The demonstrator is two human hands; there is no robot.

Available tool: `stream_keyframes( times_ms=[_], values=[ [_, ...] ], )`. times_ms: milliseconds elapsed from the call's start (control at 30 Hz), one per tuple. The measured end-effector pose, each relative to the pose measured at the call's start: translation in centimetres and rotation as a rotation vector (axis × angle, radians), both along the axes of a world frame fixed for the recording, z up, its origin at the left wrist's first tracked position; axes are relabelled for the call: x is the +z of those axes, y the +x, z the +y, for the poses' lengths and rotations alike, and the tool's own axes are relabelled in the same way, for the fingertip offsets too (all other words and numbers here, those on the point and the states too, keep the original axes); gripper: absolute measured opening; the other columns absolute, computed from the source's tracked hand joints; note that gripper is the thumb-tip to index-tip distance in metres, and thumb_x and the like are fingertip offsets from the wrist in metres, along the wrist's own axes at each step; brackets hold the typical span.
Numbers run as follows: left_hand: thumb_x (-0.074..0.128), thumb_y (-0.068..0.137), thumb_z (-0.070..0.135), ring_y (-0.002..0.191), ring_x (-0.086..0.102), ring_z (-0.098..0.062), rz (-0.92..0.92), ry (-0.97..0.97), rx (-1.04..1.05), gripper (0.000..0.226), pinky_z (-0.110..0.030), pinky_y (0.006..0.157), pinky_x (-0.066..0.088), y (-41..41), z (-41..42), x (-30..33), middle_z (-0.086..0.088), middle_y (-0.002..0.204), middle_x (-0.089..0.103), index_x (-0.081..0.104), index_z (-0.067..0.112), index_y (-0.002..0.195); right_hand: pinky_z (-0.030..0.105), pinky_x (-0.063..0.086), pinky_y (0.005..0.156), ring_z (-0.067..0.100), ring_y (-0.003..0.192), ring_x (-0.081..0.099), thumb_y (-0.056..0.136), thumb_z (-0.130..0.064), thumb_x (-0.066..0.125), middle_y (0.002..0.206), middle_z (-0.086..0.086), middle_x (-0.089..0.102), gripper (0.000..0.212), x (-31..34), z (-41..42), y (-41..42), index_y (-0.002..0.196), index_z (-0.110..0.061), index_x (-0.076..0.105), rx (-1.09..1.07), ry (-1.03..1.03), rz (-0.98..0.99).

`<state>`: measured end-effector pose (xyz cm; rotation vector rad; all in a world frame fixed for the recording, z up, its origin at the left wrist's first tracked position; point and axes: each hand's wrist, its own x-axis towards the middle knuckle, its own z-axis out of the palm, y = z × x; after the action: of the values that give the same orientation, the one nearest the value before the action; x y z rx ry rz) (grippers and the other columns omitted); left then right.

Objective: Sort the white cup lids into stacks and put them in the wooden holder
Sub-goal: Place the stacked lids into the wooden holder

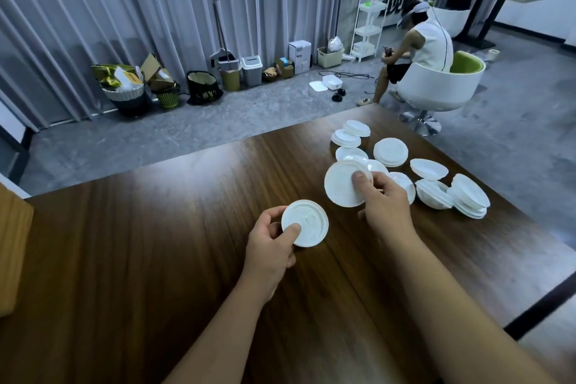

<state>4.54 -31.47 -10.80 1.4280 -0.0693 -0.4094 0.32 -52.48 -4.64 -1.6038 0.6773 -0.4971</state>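
My left hand (270,248) grips a small white cup lid (307,221) by its near edge, thumb on top, just above the dark wooden table (149,259). My right hand (385,199) holds a larger white lid (341,185) tilted up, thumb pressed on its face. Behind and to the right of that hand, several loose lids and short stacks (391,151) lie scattered across the table, with a thicker stack (470,196) at the far right. A light wooden object (12,243), possibly the holder, shows only partly at the left edge.
The table's far edge runs diagonally; beyond it is grey floor with bins and boxes (230,72) along a curtain. A person sits in a white swivel chair (436,84) past the far right corner. Another person stands at the back right.
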Motion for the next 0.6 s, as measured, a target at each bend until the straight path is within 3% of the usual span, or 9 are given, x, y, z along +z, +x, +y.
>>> stream_keyframes(
  times_ms=[67,267,400,467,567,600],
  values=[
    [0.075,0.099,0.02,0.057,0.058,-0.008,-0.02,0.02,0.01,0.03,-0.024,0.051,0.05,0.0,-0.1,-0.1,0.012,0.101,0.077,0.065,0.039,0.12,0.028,0.058,0.055,0.015,0.076,0.074,0.105,-0.039,0.07,0.098,-0.002,0.078,0.018,-0.2,0.8,-0.4,0.099,-0.023,0.078,0.043,0.181,0.007],
    [0.074,0.095,0.025,0.056,0.057,-0.009,-0.033,0.025,0.03,0.031,-0.026,0.052,0.05,-0.1,-0.1,0.1,0.006,0.094,0.077,0.068,0.045,0.117,0.044,0.068,0.068,0.02,0.093,0.08,0.111,-0.021,0.06,0.117,0.005,0.075,0.008,-1.3,2.0,-1.5,0.114,-0.018,0.067,0.141,0.329,-0.011],
    [0.076,0.095,0.028,0.056,0.058,-0.008,-0.033,0.034,0.032,0.031,-0.024,0.053,0.051,-0.1,-0.2,0.0,0.008,0.097,0.078,0.07,0.049,0.117,0.038,0.066,0.058,0.022,0.081,0.081,0.11,-0.013,0.06,0.118,0.005,0.069,0.016,-1.2,1.6,-2.4,0.119,-0.026,0.062,0.227,0.144,-0.003],
    [0.075,0.099,0.024,0.057,0.058,-0.007,-0.041,0.052,0.033,0.033,-0.024,0.053,0.052,-0.1,-0.2,-0.1,0.007,0.096,0.079,0.07,0.05,0.118,0.034,0.065,0.063,0.024,0.074,0.079,0.103,-0.007,0.065,0.121,0.007,0.066,0.037,-1.1,1.0,-2.7,0.129,-0.034,0.06,0.288,0.067,0.044],
    [0.075,0.1,0.025,0.058,0.058,-0.006,-0.05,0.067,0.022,0.034,-0.024,0.055,0.052,-0.1,-0.2,-0.3,0.003,0.095,0.08,0.07,0.047,0.124,0.034,0.064,0.079,0.02,0.089,0.077,0.093,-0.008,0.076,0.117,0.005,0.066,0.063,-0.8,0.3,-2.7,0.141,-0.042,0.055,0.407,-0.055,0.117],
    [0.075,0.1,0.027,0.059,0.058,-0.006,-0.053,0.069,0.017,0.033,-0.024,0.055,0.052,-0.1,-0.2,-0.3,0.002,0.095,0.08,0.07,0.045,0.127,0.028,0.061,0.081,0.013,0.091,0.074,0.091,-0.009,0.08,0.112,0.003,0.067,0.065,-0.7,0.3,-2.6,0.142,-0.041,0.055,0.427,-0.111,0.127]
  ],
)
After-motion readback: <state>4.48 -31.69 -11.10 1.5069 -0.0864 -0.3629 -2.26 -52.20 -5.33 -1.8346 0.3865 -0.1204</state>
